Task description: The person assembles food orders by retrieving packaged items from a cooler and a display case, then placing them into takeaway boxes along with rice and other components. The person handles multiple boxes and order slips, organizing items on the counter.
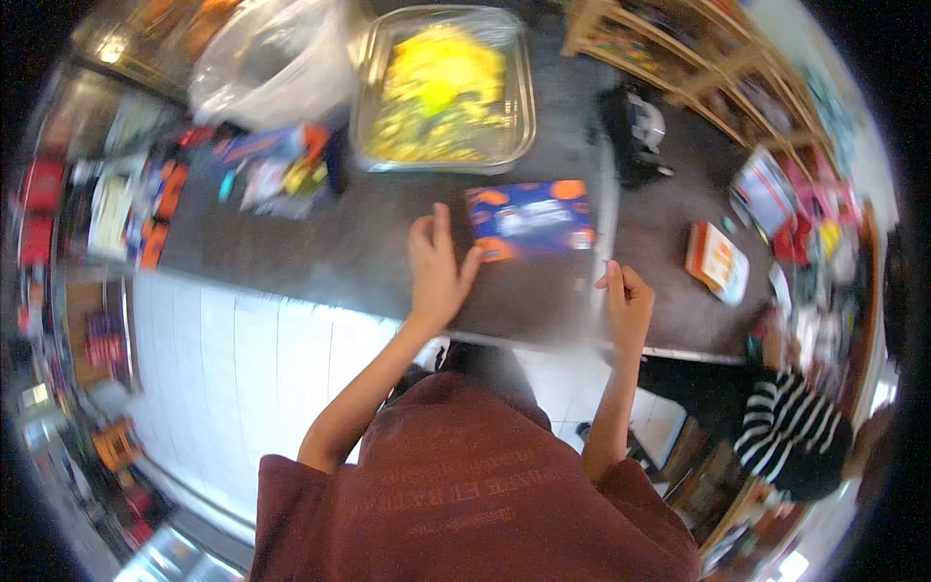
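Observation:
A flat blue and orange packet (530, 219) lies on the dark tabletop (369, 223) in front of me. My left hand (441, 270) is beside its left edge, fingers apart. The thumb tip is close to the packet's lower left corner; whether it touches I cannot tell. To the packet's lower right, my right hand (628, 299) is closed, with thumb and forefinger close together. Anything between those fingers is too small or blurred to name. Beyond the packet stands a clear rectangular container (361, 126) holding yellow and green pieces.
A translucent plastic bag (276, 73) sits at the far left, near a pile of colourful packets (281, 170). On the right-hand surface are a black device (632, 131) and an orange and white box (716, 262). A wooden shelf (693, 63) stands behind. Someone in a striped sleeve (790, 427) is at right.

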`<state>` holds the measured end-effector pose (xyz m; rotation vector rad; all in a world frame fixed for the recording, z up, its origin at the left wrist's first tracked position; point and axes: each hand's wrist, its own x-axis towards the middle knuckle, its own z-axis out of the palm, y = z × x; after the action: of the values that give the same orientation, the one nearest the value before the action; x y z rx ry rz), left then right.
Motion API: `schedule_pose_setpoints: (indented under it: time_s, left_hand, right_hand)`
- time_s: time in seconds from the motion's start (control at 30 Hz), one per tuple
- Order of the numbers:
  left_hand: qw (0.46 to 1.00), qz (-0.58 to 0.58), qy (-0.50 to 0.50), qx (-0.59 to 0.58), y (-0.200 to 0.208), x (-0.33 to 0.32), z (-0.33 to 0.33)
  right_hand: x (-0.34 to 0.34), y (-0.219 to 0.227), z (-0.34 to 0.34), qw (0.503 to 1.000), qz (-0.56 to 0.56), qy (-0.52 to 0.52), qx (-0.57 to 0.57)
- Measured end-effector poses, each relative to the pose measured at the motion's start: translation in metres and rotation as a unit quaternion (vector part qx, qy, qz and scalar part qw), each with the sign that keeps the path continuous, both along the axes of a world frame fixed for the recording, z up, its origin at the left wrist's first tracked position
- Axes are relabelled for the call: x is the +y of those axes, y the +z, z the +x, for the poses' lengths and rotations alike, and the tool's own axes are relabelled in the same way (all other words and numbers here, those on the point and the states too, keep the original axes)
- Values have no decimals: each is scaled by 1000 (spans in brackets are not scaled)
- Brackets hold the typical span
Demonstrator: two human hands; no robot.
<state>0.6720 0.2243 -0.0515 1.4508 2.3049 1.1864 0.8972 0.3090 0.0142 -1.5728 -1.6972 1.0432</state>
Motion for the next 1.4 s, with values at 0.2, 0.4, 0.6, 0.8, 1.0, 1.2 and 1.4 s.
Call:
schedule_pose_setpoints:
  time_s: [0.2,0.4,0.6,0.8,1.0,1.2,1.4]
  left_hand:
    - [987,-81,17,-136,-72,-248,22]
    - [830,-411,237,-294,-242,-446,108]
    - [698,-337,429,-464,-323,-488,191]
    - [478,-433,612,-458,-357,-523,138]
    - [466,-455,662,-370,-405,-505,49]
    - [534,-383,615,-436,-356,-496,44]
    - [573,-79,719,-385,-301,-460,145]
  right_hand:
    - [-119,-32,-128,855,-225,466,6]
    - [-231,-277,-173,655,-388,627,-165]
    - [-272,-489,-277,618,-373,637,-271]
    - [-336,-770,-488,657,-408,628,-91]
    - [-351,-886,-702,764,-117,634,24]
    - [-370,-883,-582,812,-237,513,145]
    - [-428,-499,-257,625,-472,622,23]
